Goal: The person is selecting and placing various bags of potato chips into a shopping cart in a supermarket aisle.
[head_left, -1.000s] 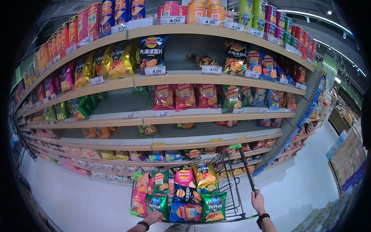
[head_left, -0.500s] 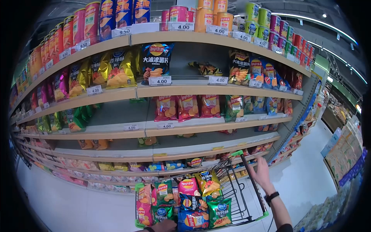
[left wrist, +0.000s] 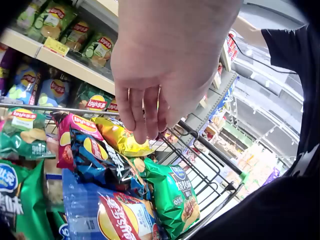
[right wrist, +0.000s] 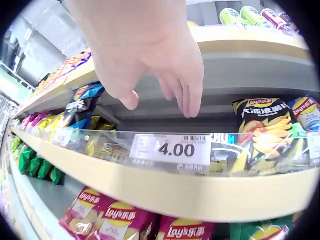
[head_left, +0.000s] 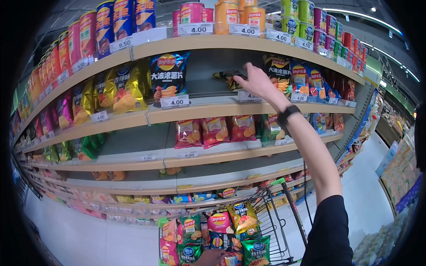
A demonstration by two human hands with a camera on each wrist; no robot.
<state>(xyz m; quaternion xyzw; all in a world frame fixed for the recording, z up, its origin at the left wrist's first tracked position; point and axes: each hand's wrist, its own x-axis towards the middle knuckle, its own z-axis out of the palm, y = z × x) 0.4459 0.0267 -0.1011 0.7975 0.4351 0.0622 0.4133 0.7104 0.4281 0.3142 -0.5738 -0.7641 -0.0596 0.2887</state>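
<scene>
Head view: your right hand point(head_left: 262, 84) reaches in over the second shelf point(head_left: 208, 111), at 1 o'clock from the middle of the view. The lying black bag point(head_left: 227, 79) is on that shelf, at 9 o'clock from your hand, very near your fingertips; you can't tell if they touch it. An upright black bag point(head_left: 276, 73) stands at 3 o'clock from the hand, and a blue-and-black bag point(head_left: 168, 73) stands at 9 o'clock, past the lying one. Pink bags point(head_left: 216, 131) line the shelf below, at 7 o'clock.

Right wrist view: your thumb is apart from the other fingers, which hang close together and clamp nothing, above the 4.00 price tag point(right wrist: 171, 151).

Your left hand point(head_left: 212, 256) is low at 6 o'clock in the head view, over the bags in the shopping cart point(head_left: 284, 239). In the left wrist view its fingers hang down, loosely extended with slim gaps, next to the yellow bag point(left wrist: 122, 137); contact is unclear, and the thumb is hidden. A green bag point(left wrist: 174, 200) lies at 5 o'clock from them.
</scene>
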